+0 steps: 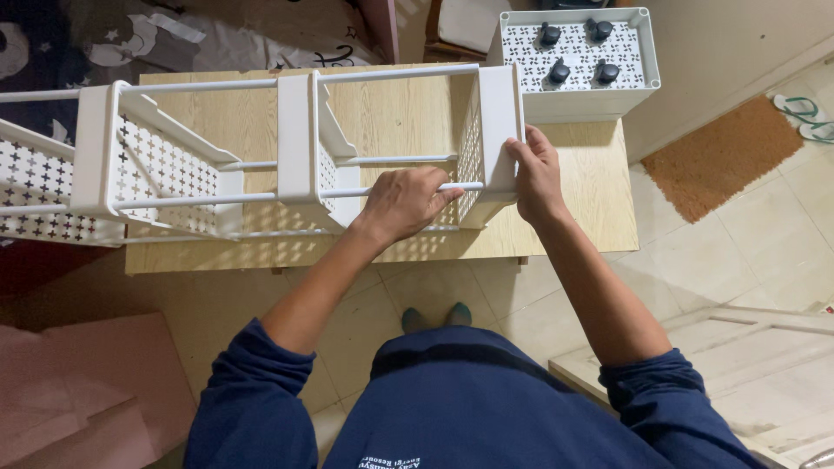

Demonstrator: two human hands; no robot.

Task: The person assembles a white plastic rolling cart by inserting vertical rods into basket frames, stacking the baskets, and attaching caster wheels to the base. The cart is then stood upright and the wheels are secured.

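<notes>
So, rack: white plastic shelf rack lying on its side across a light wood table, 3 perforated baskets w/ cross-shaped holes joined by thin white rods.
Left hand: left hand curled over the near rod, fingers wrapped round it just beside the end basket, clenched on the rod.
Right hand: right hand pressed on the outer face of the end basket, fingers flat along its edge, thumb on the near side; gripping the panel, not loose.
Btwn hands: end of the rod meets the basket wall right there; can't tell if it's seated in its socket.
Beyond right hand: 4th basket upside down at the table's far corner, 4 black caster wheels sticking up from its base.
Away from left hand: rest of rack runs off past the table edge, over dark patterned bedding.
Below grip: blue sleeves, person's feet on tiled floor.
Far right of grip: brown doormat, green flip-flops beside it.
Near left: pinkish cardboard on floor.
</notes>
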